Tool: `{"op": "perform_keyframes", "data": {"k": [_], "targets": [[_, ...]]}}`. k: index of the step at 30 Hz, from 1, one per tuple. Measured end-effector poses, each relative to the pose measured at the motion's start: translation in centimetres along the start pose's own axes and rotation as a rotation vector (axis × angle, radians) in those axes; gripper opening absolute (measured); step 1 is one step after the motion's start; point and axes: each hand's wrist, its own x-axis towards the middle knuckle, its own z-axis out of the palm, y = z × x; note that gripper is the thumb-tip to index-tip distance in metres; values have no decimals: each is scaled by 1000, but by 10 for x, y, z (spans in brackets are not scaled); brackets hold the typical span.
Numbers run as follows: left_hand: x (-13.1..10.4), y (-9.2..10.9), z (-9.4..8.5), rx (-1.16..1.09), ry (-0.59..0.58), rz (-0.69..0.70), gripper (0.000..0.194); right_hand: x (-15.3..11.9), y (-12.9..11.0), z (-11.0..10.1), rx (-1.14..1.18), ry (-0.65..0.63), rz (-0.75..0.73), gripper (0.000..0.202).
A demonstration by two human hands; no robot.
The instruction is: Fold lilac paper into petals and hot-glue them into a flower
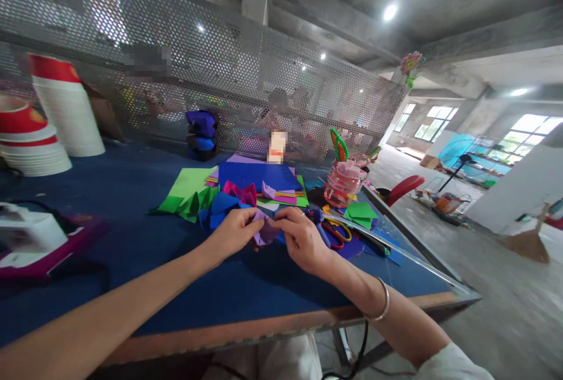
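A small piece of purple paper is held between both hands above the blue table. My left hand pinches its left side between thumb and fingers. On its right side, the fingertips of my right hand grip the same piece. Just behind the hands lie folded blue paper, folded magenta paper and crumpled green paper. Farther back is a stack of coloured sheets with a dark blue sheet on top.
Paper cups stand in stacks at the back left, near a white-and-purple device. Scissors, a pink jar and green paper are on the right. A perforated metal screen rises behind.
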Motion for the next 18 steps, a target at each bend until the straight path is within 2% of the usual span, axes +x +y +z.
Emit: {"op": "perform_keyframes", "data": {"k": [6,10,12,15,18], "targets": [[1,-2,-1,16,5,20,22,-3,-2,0,-150,-70,-60,44],[2,-4,-3,42,9,43,21,-5,-3,1,-158,-56,-52,45],[2,-4,-4,74,22,61,22,-5,-5,0,-91,-21,-34,45],[4,-5,-5,145,65,124,21,-1,-11,-1,80,77,76,41],[4,-6,-7,234,79,182,22,4,-16,-1,220,132,304,28]]}}
